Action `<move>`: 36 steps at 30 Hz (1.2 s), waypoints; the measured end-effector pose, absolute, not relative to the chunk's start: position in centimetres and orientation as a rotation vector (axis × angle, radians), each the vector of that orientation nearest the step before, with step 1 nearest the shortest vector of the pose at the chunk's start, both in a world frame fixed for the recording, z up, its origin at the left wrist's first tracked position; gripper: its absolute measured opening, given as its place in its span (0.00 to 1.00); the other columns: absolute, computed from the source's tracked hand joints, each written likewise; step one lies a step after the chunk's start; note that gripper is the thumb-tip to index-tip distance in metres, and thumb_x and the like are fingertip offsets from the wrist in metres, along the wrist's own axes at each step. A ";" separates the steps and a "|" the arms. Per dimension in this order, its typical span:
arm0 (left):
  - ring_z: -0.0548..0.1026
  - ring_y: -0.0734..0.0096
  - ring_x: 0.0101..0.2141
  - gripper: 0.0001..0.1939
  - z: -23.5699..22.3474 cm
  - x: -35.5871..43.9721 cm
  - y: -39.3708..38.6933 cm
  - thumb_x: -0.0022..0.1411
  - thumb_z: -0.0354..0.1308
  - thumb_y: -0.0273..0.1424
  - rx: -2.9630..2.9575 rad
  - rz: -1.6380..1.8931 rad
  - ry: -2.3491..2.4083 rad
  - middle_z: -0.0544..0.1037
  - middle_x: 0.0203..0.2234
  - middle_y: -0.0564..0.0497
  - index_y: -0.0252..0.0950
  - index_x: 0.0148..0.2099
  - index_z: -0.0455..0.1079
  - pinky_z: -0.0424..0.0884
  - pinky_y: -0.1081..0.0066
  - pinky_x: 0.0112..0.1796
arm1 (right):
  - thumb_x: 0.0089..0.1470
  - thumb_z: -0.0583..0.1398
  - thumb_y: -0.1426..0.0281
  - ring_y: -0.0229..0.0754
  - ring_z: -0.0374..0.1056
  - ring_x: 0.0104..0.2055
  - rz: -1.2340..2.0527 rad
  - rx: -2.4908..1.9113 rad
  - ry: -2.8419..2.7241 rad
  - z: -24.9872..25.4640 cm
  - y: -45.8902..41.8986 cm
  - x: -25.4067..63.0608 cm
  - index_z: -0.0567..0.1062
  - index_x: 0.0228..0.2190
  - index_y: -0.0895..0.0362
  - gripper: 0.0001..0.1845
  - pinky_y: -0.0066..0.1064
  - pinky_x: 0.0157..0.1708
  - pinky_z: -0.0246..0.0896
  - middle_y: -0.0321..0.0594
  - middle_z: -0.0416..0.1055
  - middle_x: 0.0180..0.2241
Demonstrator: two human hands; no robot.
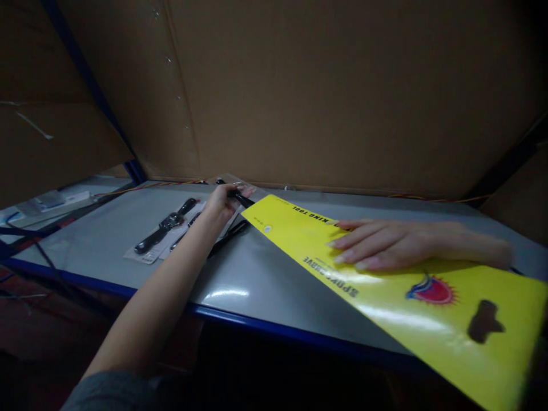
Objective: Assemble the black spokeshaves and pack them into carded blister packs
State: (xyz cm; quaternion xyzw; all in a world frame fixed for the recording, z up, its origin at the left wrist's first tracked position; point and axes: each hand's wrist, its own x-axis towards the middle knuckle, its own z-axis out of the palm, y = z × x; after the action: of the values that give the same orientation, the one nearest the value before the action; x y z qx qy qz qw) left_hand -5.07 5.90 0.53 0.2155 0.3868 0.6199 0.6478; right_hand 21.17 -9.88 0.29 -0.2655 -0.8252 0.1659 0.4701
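Observation:
My left hand point(223, 200) is closed around a black spokeshave point(243, 198), part of which my fingers cover. Clear plastic packaging lies just behind that hand. My right hand point(385, 242) rests flat over a large yellow card point(381, 302), its fingers stretched out. The card, printed with "SPOKESHAVE" and a red sun-like logo, slants from the middle of the table towards the lower right and has a hanging hole near its end. Left of my forearm lies a packed black spokeshave point(166, 224) in clear plastic. Another black tool point(229, 237) is partly hidden by my arm.
The grey table point(274, 285) has a blue front edge. Brown cardboard panels point(321, 97) stand behind and at the sides, with blue frame posts. Thin twisted wires point(162, 184) run along the back. A white box-like item point(55, 205) sits at far left.

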 end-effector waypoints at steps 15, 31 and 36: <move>0.77 0.60 0.32 0.14 0.7 -0.5 0.7 0.50 0.60 0.24 0.990 0.947 0.816 0.79 0.32 0.40 0.28 0.42 0.72 0.72 0.67 0.35 | 0.56 0.57 0.70 0.42 0.60 0.57 -0.096 -0.529 -2.277 -2.5 -7.2 19.1 0.70 0.49 0.49 0.18 0.49 0.59 0.47 0.36 0.70 0.50; 0.76 0.66 0.26 0.09 0.0 0.0 0.7 0.59 0.54 0.29 0.879 0.982 0.905 0.78 0.28 0.43 0.30 0.41 0.71 0.72 0.71 0.31 | 0.57 0.53 0.58 0.45 0.53 0.60 -0.361 -0.703 -2.384 -1.9 -8.5 17.4 0.64 0.54 0.54 0.25 0.48 0.61 0.37 0.42 0.62 0.57; 0.76 0.68 0.27 0.11 0.1 0.3 -0.1 0.53 0.60 0.27 0.996 0.862 0.856 0.79 0.31 0.43 0.29 0.40 0.71 0.71 0.72 0.30 | 0.55 0.55 0.56 0.45 0.57 0.58 -0.443 -0.742 -2.263 -2.1 -8.5 17.1 0.67 0.52 0.55 0.26 0.48 0.61 0.37 0.43 0.68 0.52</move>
State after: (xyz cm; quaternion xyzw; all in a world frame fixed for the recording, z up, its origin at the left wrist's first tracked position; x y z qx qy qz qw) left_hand 0.25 -0.07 0.06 0.4483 0.3852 0.3882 0.7070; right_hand 17.11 -8.51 -2.09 -0.2868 -0.8745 -0.1713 0.3518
